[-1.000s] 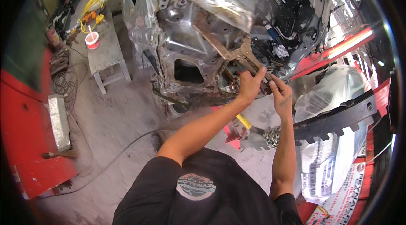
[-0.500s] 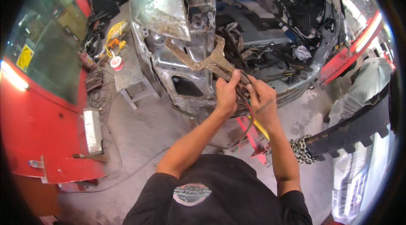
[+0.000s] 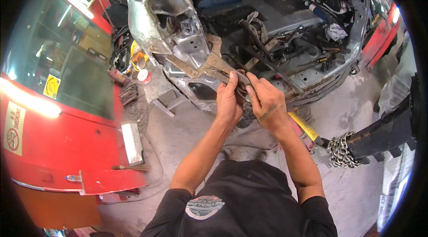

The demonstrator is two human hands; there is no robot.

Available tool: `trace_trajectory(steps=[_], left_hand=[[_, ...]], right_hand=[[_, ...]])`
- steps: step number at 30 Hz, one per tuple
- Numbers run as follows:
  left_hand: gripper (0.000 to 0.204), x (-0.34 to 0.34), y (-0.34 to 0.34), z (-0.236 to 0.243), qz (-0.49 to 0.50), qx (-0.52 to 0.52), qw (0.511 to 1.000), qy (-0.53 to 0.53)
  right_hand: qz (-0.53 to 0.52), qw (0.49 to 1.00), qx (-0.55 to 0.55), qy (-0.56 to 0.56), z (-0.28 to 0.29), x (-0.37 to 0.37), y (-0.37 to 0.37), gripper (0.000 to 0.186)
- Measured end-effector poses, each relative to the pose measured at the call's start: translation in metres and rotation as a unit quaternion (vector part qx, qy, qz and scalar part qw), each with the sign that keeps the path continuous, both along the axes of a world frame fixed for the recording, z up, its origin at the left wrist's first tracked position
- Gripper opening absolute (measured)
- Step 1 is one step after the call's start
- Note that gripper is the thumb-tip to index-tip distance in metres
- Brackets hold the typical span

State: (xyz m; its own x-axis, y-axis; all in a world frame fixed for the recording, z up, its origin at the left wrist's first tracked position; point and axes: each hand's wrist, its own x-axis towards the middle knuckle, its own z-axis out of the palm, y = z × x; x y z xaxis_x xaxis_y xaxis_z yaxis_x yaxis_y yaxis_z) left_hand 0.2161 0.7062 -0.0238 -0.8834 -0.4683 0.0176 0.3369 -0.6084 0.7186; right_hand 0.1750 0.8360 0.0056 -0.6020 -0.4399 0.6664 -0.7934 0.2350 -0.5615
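Observation:
Both my hands grip a worn locking C-clamp (image 3: pixel 213 64), its wide jaws spread and pointing away from me. My left hand (image 3: pixel 229 100) is wrapped round the handle end, thumb lying along the top. Close beside it, my right hand (image 3: pixel 266 99) pinches the other handle with thumb and fingers. The jaws hang over the corner of a stripped car body (image 3: pixel 196 36), whose bare metal is torn and rusty. I cannot tell whether the jaws touch the metal.
Loose tools (image 3: pixel 290 36) and a crumpled rag (image 3: pixel 335 32) lie on the car floor. At left, a small bench (image 3: pixel 162 90) bears a white-and-red tub (image 3: pixel 144 75) and a yellow-orange power tool (image 3: pixel 139 61). A chain (image 3: pixel 343 150) wraps a dark toothed beam (image 3: pixel 379 132) at right.
My view has turned, so the car body and bench sit differently in the picture. My hands still hold the clamp, slightly further left in view. The hoses below my hands no longer show.

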Motion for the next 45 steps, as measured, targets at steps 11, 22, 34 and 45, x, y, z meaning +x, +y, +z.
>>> trace_trajectory(steps=[11, 22, 34, 45], left_hand=[[0.033, -0.007, 0.006, -0.004, 0.047, -0.014, 0.999, -0.007], [0.032, -0.012, 0.010, -0.015, 0.082, 0.011, 0.996, 0.021], [0.034, 0.000, 0.010, -0.003, 0.028, 0.005, 1.000, -0.009], [0.023, -0.012, 0.016, -0.008, 0.084, 0.036, 0.996, 0.006]], right_hand=[[0.035, 0.999, 0.022, -0.022, 0.008, -0.008, 0.006, 0.030], [0.052, 0.997, 0.016, -0.063, 0.005, -0.007, 0.004, 0.030], [0.039, 0.997, -0.011, -0.069, 0.002, -0.004, 0.000, 0.029], [0.022, 0.999, -0.033, -0.035, -0.006, -0.007, -0.004, 0.030]])
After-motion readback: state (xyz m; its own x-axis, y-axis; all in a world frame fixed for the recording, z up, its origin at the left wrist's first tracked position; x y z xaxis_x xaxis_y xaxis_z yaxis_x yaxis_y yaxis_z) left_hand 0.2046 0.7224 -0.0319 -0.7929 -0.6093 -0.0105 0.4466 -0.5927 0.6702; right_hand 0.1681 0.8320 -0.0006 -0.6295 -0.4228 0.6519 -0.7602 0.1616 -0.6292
